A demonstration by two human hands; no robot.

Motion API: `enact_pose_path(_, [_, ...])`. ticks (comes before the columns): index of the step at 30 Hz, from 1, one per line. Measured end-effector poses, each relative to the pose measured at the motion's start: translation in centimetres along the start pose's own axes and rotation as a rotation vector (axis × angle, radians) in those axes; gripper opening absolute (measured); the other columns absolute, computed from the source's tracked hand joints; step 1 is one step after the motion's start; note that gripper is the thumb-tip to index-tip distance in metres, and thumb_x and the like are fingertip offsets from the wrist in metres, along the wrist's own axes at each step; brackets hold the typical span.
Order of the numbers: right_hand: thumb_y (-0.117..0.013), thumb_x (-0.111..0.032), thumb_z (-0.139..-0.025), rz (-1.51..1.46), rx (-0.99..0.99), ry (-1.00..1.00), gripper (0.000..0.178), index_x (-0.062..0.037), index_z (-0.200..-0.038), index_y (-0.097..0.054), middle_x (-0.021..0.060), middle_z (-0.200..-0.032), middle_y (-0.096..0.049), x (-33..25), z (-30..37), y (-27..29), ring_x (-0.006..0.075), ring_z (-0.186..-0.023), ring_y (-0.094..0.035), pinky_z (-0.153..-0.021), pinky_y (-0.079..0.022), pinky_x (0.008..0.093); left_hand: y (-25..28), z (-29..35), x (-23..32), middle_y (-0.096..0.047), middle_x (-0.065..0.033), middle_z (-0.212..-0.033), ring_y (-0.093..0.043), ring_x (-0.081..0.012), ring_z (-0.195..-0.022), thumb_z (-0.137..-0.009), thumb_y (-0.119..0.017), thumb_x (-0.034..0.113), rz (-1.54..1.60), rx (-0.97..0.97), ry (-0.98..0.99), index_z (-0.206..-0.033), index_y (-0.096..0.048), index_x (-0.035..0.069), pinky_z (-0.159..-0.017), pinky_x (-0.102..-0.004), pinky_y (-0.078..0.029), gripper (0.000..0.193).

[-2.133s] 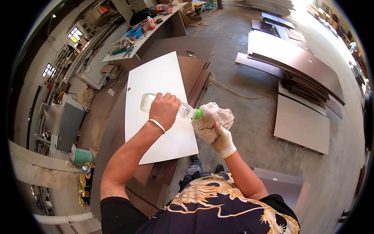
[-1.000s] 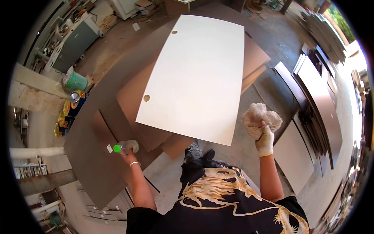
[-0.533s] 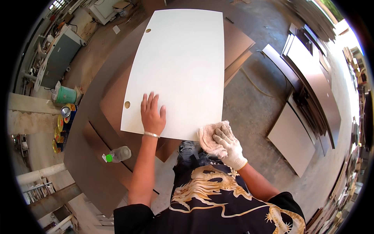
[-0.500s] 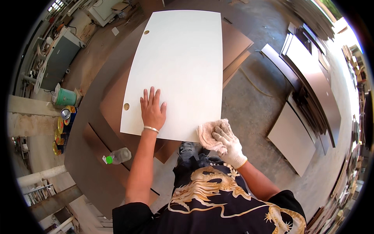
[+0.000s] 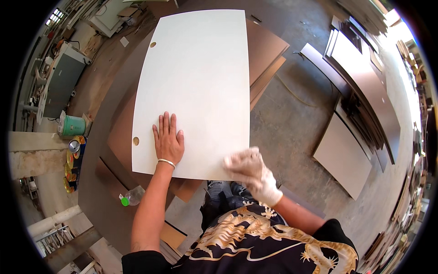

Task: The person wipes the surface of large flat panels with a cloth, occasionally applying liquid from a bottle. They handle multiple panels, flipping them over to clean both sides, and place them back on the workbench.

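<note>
A white panel with two round holes near its left edge lies on a stack of brown boards. My left hand is bare and rests flat on the panel's near left part, fingers spread. At the near right corner my right hand, in a white glove, is closed on a pale cloth. The cloth lies against the panel's corner and is smeared by motion. Just left of my left forearm, a clear plastic bottle with a green cap lies on its side on the brown boards.
Several boards lean and lie in a pile on the right, on the concrete floor. Along the left stand a green bucket, a grey cabinet and a pale pillar.
My right hand has shifted slightly left with the cloth at the panel's near right corner. My left hand stays flat on the panel. The whole view has shifted a little.
</note>
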State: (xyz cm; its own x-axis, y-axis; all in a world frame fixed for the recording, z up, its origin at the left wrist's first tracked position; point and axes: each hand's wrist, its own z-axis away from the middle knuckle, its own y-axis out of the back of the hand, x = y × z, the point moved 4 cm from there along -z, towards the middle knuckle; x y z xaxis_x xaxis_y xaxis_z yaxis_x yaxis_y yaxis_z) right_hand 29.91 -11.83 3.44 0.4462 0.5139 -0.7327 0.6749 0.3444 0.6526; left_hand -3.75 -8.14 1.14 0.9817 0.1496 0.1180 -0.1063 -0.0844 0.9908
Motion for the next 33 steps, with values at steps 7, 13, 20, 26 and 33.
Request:
enact_pose_path(7, [-0.061, -0.004, -0.086, 0.537, 0.12, 0.153, 0.05, -0.0346, -0.124, -0.073, 0.0027, -0.136, -0.066, 5.6, -16.6, 3.6, 0.0254, -0.132, -0.053, -0.117, -0.038, 0.0455, 0.2, 0.3, -0.6, -0.023, -0.0153, -0.173, -0.018, -0.0335, -0.16, -0.105, -0.046, 0.03, 0.01, -0.033, -0.023, -0.163, -0.034, 0.009, -0.129, -0.0561, -0.01, 0.063])
enact_pose_path(13, [-0.05, -0.027, -0.102, 0.546, 0.246, -0.244, 0.039, -0.0202, -0.14, -0.056, 0.01, -0.149, -0.054, 17.3, -30.1, 8.9, 0.038, -0.142, -0.042, -0.119, -0.039, 0.0488, -0.2, -2.0, 1.7, -0.026, -0.0159, -0.171, -0.021, -0.0345, -0.159, -0.107, -0.042, 0.028, 0.035, 0.018, -0.097, -0.162, -0.034, 0.007, -0.128, -0.0565, -0.011, 0.06])
enact_pose_path(20, [-0.057, -0.026, -0.097, 0.079, 0.039, 0.025, 0.036, -0.0152, -0.128, -0.073, 0.0079, -0.15, -0.059, 2.8, -13.2, 3.4, 0.0309, -0.137, -0.053, -0.123, -0.034, 0.0451, 0.1, 0.2, -0.4, -0.026, -0.0158, -0.172, -0.02, -0.0337, -0.16, -0.106, -0.043, 0.027, -0.001, 0.003, -0.007, -0.162, -0.033, 0.006, -0.129, -0.0557, -0.011, 0.061])
enact_pose_path(26, [-0.058, -0.018, -0.095, 0.502, 0.13, -0.05, 0.031, -0.0126, -0.122, -0.071, 0.0109, -0.141, -0.061, 9.7, -20.9, 5.4, 0.0364, -0.137, -0.046, -0.11, -0.046, 0.0483, -0.1, -0.6, 0.3, -0.022, -0.0169, -0.172, -0.016, -0.0334, -0.161, -0.104, -0.047, 0.029, 0.015, -0.023, -0.052, -0.163, -0.032, 0.006, -0.13, -0.0549, -0.008, 0.065])
enact_pose_path(33, [-0.052, -0.009, -0.094, 0.163, 0.111, -0.006, 0.048, -0.0272, -0.137, -0.063, -0.005, -0.147, -0.057, 4.6, -16.6, 3.6, 0.0231, -0.143, -0.045, -0.123, -0.029, 0.0488, 0.1, 0.3, -0.2, -0.021, -0.017, -0.173, -0.015, -0.0336, -0.161, -0.104, -0.047, 0.028, 0.002, -0.055, -0.007, -0.164, -0.03, 0.006, -0.13, -0.0555, -0.007, 0.066])
